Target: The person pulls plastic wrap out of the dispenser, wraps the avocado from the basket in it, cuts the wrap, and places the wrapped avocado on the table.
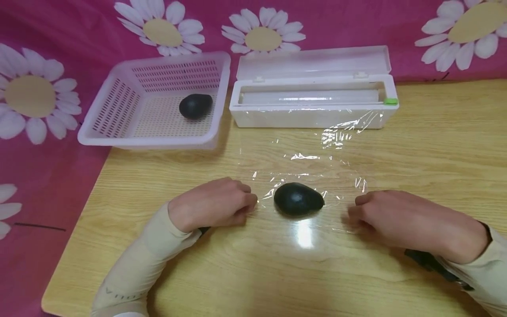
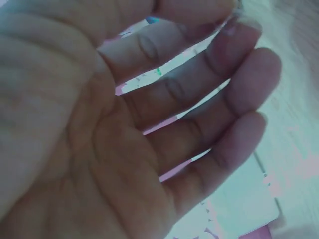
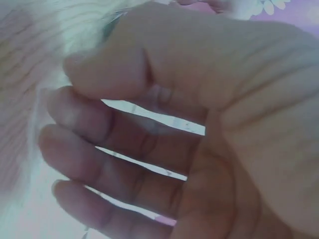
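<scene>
A sheet of clear cling film [image 1: 305, 157] stretches forward from a white dispenser box [image 1: 309, 116] over the wooden table. Among its glinting wrinkles lies a dark avocado [image 1: 298, 200]; whether it rests on the film or beneath it, I cannot tell. To the avocado's left, my left hand [image 1: 215, 202] pinches the film's edge between thumb and forefinger. My right hand [image 1: 412, 220] pinches the film on the other side, its fingertips slightly blurred. Each wrist view has thumb and forefinger meeting, the other fingers loosely bent. Neither hand touches the avocado.
Behind and left stands a pale pink slotted basket [image 1: 148, 141] with a second avocado [image 1: 195, 106] inside. The dispenser's lid [image 1: 313, 61] is raised, showing the film roll [image 1: 309, 96]; a green slider [image 1: 390, 101] sits at its right end. Flowered magenta cloth [image 1: 348, 26] hangs behind.
</scene>
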A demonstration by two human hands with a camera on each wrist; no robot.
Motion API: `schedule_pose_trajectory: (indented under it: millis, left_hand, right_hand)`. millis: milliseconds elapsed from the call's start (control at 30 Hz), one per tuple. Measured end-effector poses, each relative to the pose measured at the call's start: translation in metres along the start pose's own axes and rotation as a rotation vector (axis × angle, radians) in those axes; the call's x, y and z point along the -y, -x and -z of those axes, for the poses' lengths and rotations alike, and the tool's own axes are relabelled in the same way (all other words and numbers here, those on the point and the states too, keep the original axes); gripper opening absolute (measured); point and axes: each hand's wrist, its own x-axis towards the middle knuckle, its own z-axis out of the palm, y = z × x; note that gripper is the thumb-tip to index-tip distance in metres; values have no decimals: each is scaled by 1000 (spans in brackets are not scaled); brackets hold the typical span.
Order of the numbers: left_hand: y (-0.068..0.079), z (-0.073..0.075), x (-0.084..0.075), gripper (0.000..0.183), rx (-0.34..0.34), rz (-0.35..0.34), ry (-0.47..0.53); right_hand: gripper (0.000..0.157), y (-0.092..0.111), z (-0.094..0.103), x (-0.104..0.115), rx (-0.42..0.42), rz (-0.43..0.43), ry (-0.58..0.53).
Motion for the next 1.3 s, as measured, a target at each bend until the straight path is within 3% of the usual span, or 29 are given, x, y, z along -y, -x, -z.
schedule_pose_trajectory:
  millis: [200,500,633,900,1300]
  left_hand:
    - [1,5,-5,15,-56,-43,-72]
    - [1,10,-11,6,-153,-97,-151]
    - [1,10,-13,6,-205,-107,-185]
    - [-6,16,-18,12,-276,-122,-204]
    - [-24,19,-22,20,-371,-122,-250]
  right_hand:
    - [23,2,5,3,-103,41,61]
    - [26,3,11,5,-213,117,157]
    - [30,3,14,7,-306,177,203]
    - [21,-5,18,11,-511,289,209]
    - [22,-24,37,26,-522,285,107]
